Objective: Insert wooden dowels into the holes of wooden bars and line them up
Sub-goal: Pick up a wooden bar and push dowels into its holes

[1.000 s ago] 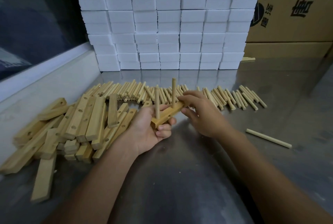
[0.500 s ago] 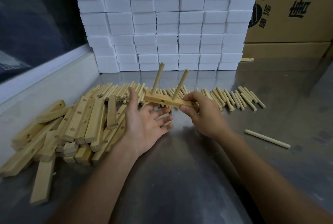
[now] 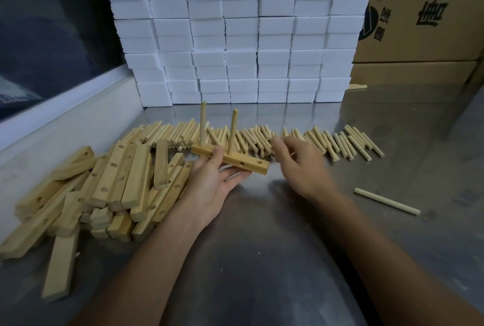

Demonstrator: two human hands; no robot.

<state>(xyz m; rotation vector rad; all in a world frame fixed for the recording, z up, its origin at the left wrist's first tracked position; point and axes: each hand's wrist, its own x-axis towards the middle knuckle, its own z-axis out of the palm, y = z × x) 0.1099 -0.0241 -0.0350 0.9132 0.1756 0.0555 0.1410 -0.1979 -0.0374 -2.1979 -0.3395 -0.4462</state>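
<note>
Wooden bar (image 3: pixel 230 159) sat in the left hand (image 3: pixel 212 184), thumb curled over its top edge, fingers under it, just above the steel bench (image 3: pixel 262 260). Two dowels (image 3: pixel 203 123) stood upright in its holes; two holes showed empty. Right hand (image 3: pixel 301 165), fingers loosely spread and holding nothing, hovered over the dowel row (image 3: pixel 327 139). One stray dowel (image 3: pixel 387 201) lay well apart. Bar pile (image 3: pixel 104 189) at left, too many to count.

We see a tall stack of white foam blocks (image 3: pixel 235 32) at the back of the steel tabletop (image 3: pixel 262 260). To its right stand brown cardboard boxes (image 3: pixel 424 11) with black printed characters, and at left a dark window (image 3: pixel 44 37).
</note>
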